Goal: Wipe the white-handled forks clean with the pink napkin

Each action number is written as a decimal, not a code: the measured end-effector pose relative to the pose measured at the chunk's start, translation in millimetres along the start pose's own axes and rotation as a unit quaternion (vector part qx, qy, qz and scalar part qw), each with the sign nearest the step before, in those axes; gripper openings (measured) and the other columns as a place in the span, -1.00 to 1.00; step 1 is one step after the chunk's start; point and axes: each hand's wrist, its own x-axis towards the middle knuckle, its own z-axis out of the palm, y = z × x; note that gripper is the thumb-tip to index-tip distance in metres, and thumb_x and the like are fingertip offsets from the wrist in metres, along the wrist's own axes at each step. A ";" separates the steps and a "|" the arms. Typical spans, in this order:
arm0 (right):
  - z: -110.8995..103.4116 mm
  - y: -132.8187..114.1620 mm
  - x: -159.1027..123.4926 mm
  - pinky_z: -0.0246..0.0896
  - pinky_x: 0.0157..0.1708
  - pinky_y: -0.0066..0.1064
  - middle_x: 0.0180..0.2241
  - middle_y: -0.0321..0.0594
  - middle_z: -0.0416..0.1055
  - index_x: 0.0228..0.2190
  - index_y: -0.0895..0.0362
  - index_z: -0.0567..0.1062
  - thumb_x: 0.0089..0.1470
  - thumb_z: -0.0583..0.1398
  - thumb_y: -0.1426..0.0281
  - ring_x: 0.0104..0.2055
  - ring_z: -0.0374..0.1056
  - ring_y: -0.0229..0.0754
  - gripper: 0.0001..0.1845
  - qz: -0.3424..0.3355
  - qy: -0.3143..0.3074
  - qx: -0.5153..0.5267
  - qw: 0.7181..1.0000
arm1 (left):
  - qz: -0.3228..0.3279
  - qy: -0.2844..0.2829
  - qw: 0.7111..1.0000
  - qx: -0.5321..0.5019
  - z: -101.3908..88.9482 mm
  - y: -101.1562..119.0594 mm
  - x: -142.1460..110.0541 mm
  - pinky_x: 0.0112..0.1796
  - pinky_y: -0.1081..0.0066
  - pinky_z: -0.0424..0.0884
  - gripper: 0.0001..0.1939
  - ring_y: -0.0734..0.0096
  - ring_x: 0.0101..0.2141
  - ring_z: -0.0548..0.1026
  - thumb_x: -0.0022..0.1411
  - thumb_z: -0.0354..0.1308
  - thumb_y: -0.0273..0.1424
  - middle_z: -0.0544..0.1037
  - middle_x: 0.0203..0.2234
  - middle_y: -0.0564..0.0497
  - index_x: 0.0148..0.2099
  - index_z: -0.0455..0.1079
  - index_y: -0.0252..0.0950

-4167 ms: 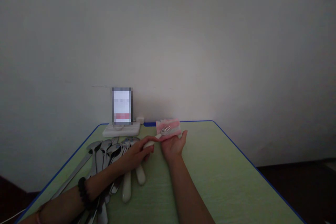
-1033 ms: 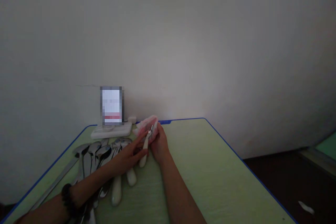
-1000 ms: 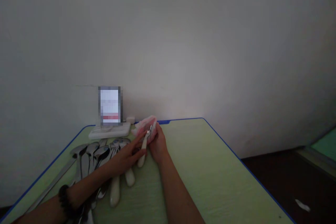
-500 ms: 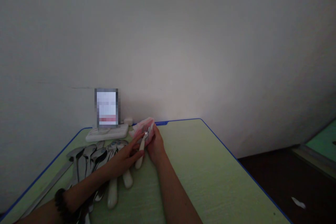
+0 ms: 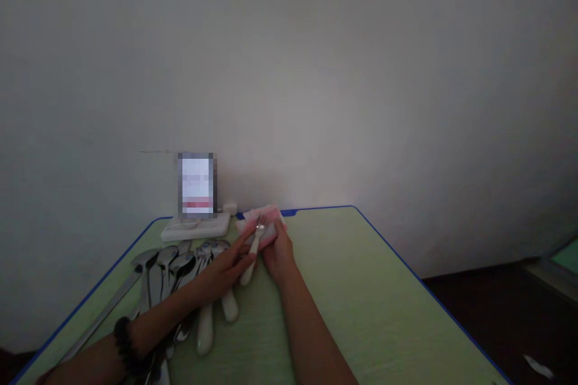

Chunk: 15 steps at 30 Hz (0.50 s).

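One fork (image 5: 255,245) in left fingers (image 5: 244,261); probably pink tissue (image 5: 271,215) in right fingers (image 5: 280,231)

The bare left forearm (image 5: 176,310) slants in from the lower left corner, its wrist nearly straight, and ends in the bare left hand (image 5: 230,267), back upward, fingers stretched forward and thumb closed toward them in a light grip. The bare right forearm (image 5: 311,325) rises from the bottom edge, leaning leftward, to the bare right hand (image 5: 277,251), its thumb raised and its fingers gathered in a hold, partly hidden. The two hands are near each other.
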 end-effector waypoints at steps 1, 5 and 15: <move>-0.4 -1.2 0.4 0.30 -0.13 -0.37 -0.39 -0.25 0.55 -0.38 0.16 0.48 -0.03 0.16 0.28 -0.29 0.45 -0.22 -0.78 0.002 -0.003 0.011 1.000 | -0.006 0.009 1.000 0.009 -0.1 0.2 -0.2 -0.04 0.34 0.28 -0.35 0.24 -0.08 0.39 0.29 -0.07 -0.22 0.47 -0.12 -0.03 0.34 -0.18 -0.20; -1.6 -6.1 -0.4 0.27 -0.06 -0.33 -0.31 -0.21 0.55 -0.29 0.18 0.48 0.00 0.10 0.17 -0.22 0.44 -0.19 -0.64 0.011 -0.048 0.034 0.998 | -0.029 0.013 0.999 0.043 0.0 1.7 -0.6 -0.16 0.33 0.32 -0.37 0.26 -0.26 0.41 0.29 -0.10 -0.20 0.48 -0.30 0.02 0.33 -0.12 -0.25; -5.0 1.9 -0.6 0.27 -0.38 -0.45 -0.56 -0.35 0.45 -0.55 0.16 0.46 -0.29 0.26 0.54 -0.46 0.34 -0.30 -0.88 -0.040 0.000 -0.056 0.998 | -0.012 -0.001 0.999 0.030 0.3 0.0 0.0 -0.12 0.33 0.30 -0.43 0.25 -0.16 0.40 0.30 -0.11 -0.23 0.46 -0.31 0.01 0.31 -0.09 -0.23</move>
